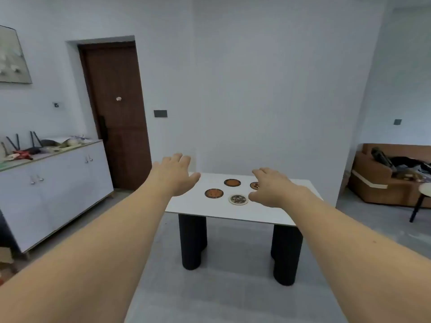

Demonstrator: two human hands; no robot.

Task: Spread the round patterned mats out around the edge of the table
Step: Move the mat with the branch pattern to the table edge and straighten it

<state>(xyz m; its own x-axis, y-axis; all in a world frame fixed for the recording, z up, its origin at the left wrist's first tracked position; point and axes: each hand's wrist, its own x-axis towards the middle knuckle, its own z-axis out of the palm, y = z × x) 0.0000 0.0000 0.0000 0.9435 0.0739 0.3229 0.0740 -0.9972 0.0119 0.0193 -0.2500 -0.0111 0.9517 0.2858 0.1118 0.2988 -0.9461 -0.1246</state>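
Observation:
Several round patterned mats lie clustered in the middle of a white table with black legs. An orange mat is at the left, another orange mat lies farther back, and a pale-rimmed mat sits nearest me. A fourth mat is half hidden behind my right hand. Both arms reach forward, palms down, fingers spread, holding nothing. My left hand hovers in front of the table's left end.
A white sideboard with clutter on top stands along the left wall, beside a dark brown door. A brown sofa with items on it and a small stool are at the right. Grey floor surrounds the table.

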